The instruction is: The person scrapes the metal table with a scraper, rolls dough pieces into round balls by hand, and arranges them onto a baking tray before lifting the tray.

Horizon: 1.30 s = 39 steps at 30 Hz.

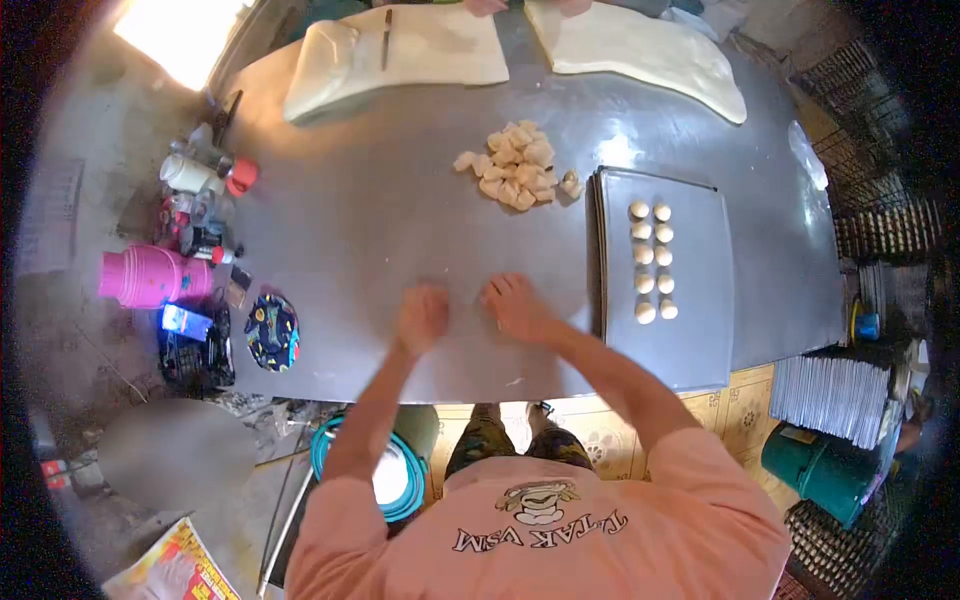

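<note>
My left hand is curled down on the grey table, a little blurred. Beside it my right hand is cupped palm-down on the same surface, its fingers bent. Whatever lies under either palm is hidden. Ahead of both hands sits a pile of cut dough pieces, with one small piece lying off its right side. To the right of my right hand, two rows of round dough balls rest on a flat metal tray, which seems to top a thin stack.
Two dough slabs lie along the far edge, a knife on the left one and another person's hands beside them. Pink jug, bottles and a patterned cap line the left side. A teal-rimmed bucket stands below the front edge.
</note>
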{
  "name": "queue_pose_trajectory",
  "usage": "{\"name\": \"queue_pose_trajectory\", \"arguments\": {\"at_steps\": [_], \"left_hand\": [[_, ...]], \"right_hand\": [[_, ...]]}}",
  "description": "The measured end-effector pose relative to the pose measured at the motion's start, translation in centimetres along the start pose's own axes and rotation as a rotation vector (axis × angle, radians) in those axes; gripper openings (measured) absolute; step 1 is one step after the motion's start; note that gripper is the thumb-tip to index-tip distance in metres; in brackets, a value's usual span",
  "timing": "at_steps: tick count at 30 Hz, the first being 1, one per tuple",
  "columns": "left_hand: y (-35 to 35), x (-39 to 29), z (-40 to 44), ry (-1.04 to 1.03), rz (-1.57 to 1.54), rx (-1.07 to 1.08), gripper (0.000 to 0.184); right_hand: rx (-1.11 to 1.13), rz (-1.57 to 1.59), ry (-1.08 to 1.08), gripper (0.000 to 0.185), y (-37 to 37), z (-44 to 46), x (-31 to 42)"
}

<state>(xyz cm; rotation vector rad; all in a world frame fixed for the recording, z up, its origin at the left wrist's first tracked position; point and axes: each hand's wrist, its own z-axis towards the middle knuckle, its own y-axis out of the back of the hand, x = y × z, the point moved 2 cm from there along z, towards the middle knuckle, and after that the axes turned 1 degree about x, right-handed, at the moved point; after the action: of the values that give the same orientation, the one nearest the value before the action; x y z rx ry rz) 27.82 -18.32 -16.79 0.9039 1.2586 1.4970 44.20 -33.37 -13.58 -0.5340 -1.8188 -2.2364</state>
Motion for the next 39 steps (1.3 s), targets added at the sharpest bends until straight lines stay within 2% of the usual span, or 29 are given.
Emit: {"name": "queue_pose_trajectory", "arguments": {"at_steps": [1, 2, 3, 4, 6, 7, 9, 10, 11, 12, 13, 14, 15, 16, 18, 19, 21, 22, 23, 24, 25, 27, 28, 30, 32, 34, 36, 38, 39], "left_hand": [[0.3, 1.0, 0.9, -0.049, 0.006, 0.029, 0.005], [3.1, 1.9, 0.9, 0.219, -0.277, 0.083, 0.007], [3.3, 2.3, -0.5, 0.357, -0.415, 0.106, 0.009], [3.5, 2.7, -2.0, 0.500, -0.548, 0.111, 0.011], [0.7, 1.4, -9.1, 0.511, -0.197, -0.300, 0.015], [1.7, -0.2, -8.2, 0.513, -0.194, -0.310, 0.015], [3.9, -5.7, -6.1, 0.446, -0.208, 0.023, 0.015], [3.1, -5.6, -5.0, 0.269, -0.147, -0.077, 0.015], [1.8, -4.8, -2.9, 0.090, -0.086, -0.178, 0.015], [0.6, -2.4, -1.4, 0.077, -0.123, -0.044, 0.016], [0.7, -0.8, -2.4, 0.069, -0.147, 0.034, 0.016], [0.8, 1.0, -3.4, 0.062, -0.171, 0.113, 0.017], [1.9, 2.3, -4.2, 0.155, -0.165, -0.027, 0.017], [2.9, 2.9, -4.8, 0.251, -0.158, -0.169, 0.018], [0.0, 1.5, -11.2, 0.564, -0.184, -0.146, 0.016], [1.3, -0.1, -10.0, 0.557, -0.181, -0.150, 0.016], [4.6, -5.7, -6.3, 0.493, -0.128, 0.096, 0.013], [2.9, -5.6, -5.3, 0.286, -0.107, -0.023, 0.012], [1.0, -4.8, -3.5, 0.072, -0.085, -0.145, 0.011], [0.9, -3.4, -2.2, 0.077, -0.088, -0.147, 0.011], [1.3, -1.6, -1.6, 0.064, -0.145, -0.168, 0.011], [2.1, 0.4, -2.9, 0.035, -0.206, -0.185, 0.013], [2.2, 0.6, -5.5, 0.142, -0.195, -0.214, 0.013], [-2.2, -0.2, -12.6, 0.472, -0.466, -0.151, 0.016], [-4.3, -1.8, -13.3, 0.685, -0.744, -0.055, 0.018], [1.3, -6.6, -6.3, 0.252, -0.184, -0.073, 0.024], [-4.0, -2.5, -2.8, 0.016, -0.016, 0.103, 0.031], [2.8, -0.6, -0.2, 0.227, -0.217, -0.139, 0.038], [5.0, -0.5, -0.4, 0.234, -0.216, -0.138, 0.038]], "right_hand": [[0.016, 0.015, -0.001, 0.014, 0.1, 0.0, -1.5], [0.081, 0.052, -0.113, 0.016, 0.0, -0.8, -3.4], [0.136, 0.074, -0.212, 0.019, 0.2, -1.3, -4.9], [0.139, 0.075, -0.205, 0.019, 1.1, -2.5, -4.1], [0.195, -0.129, -0.550, 0.023, 3.3, -6.2, -1.4], [0.188, -0.134, -0.542, 0.023, 2.3, -6.9, -0.2], [-0.102, -0.127, -0.329, 0.016, -0.1, -6.5, 2.3], [-0.195, -0.123, -0.254, 0.016, -1.0, -5.8, 3.1], [-0.093, -0.025, -0.110, 0.021, -1.6, -3.3, 2.1], [0.016, 0.072, 0.034, 0.028, -2.0, -1.6, 1.3], [0.026, 0.084, 0.034, 0.028, -1.2, -1.1, 0.8], [0.143, 0.072, -0.089, 0.028, 0.5, -1.1, 0.1], [0.250, 0.044, -0.199, 0.028, 1.9, -1.0, -1.0], [0.251, 0.038, -0.193, 0.028, 2.4, -2.4, -1.0], [0.239, -0.018, -0.397, 0.026, 2.4, -6.8, 0.3], [0.231, -0.018, -0.399, 0.026, 0.9, -7.6, 1.0], [0.119, -0.085, -0.168, 0.026, -2.9, -8.3, 2.4], [0.129, -0.078, -0.167, 0.026, -3.6, -7.1, 2.8], [0.061, -0.054, 0.000, 0.024, -3.8, -4.4, 2.9], [-0.007, -0.036, 0.171, 0.024, -3.5, -2.7, 2.7], [-0.001, -0.037, 0.175, 0.024, -2.7, -2.3, 2.0], [0.164, 0.055, -0.124, 0.024, -0.4, -2.5, 0.4], [0.164, 0.054, -0.125, 0.024, 0.7, -3.7, 0.6], [0.102, -0.098, -0.227, 0.027, 2.3, -7.5, 2.4], [0.091, -0.058, -0.163, 0.026, -2.5, -9.9, 3.4], [0.090, -0.008, -0.090, 0.026, -4.5, -8.5, 4.2], [0.002, 0.045, -0.003, 0.021, -2.2, -3.8, 4.6], [-0.075, 0.022, 0.055, 0.019, 0.9, -2.2, 3.9], [-0.126, -0.024, 0.091, 0.020, 2.0, -2.4, 3.2]]}}
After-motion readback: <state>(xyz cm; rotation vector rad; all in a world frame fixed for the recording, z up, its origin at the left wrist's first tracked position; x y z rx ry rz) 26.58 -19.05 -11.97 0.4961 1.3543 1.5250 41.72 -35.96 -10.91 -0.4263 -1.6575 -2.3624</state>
